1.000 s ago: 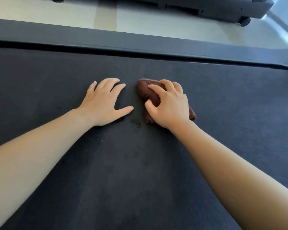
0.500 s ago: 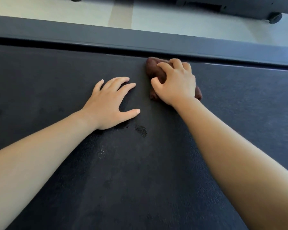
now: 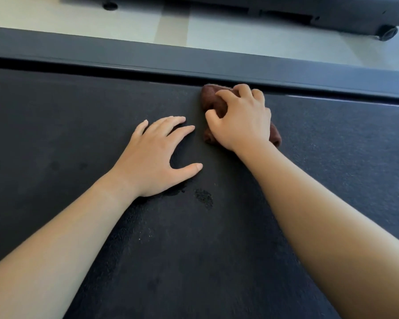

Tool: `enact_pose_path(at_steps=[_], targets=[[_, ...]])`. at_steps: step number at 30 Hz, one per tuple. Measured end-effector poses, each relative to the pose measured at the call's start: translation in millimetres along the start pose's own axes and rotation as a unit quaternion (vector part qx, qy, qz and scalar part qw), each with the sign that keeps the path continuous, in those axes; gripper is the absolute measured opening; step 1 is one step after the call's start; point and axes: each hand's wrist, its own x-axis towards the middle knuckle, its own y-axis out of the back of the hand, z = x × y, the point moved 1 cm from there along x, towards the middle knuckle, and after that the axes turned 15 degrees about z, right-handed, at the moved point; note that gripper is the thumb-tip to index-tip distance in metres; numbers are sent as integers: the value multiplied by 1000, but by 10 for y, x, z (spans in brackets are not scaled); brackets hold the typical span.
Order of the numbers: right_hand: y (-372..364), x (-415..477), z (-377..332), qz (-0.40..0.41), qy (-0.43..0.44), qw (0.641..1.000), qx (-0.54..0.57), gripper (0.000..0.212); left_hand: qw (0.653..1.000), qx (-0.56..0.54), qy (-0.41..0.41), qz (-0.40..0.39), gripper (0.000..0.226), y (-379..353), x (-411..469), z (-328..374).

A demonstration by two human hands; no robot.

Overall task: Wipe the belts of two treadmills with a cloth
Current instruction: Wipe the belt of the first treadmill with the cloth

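brown cloth [image 3: 213, 101], bunched, on dark belt [image 3: 78, 116] at far edge beside rail [image 3: 124, 57]. right hand [image 3: 241, 119] clenched over cloth, pressing down. left hand [image 3: 156, 157] flat on belt, fingers spread, gripping nothing. damp spot [image 3: 203, 197] near left thumb.

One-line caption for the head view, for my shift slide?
Right hand presses a brown cloth at the treadmill belt's far edge; left hand lies flat alongside.
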Motion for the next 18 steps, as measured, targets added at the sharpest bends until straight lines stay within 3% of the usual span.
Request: enact_pose_path(at_steps=[9,18], targets=[[136,-119,-46,-56,16,998,-21,47,998,16,16,-52,66,128,-94,88],[736,-1343,-353,-52,63,997,16,50,997,39,52,-33,53,651,-1031,184]])
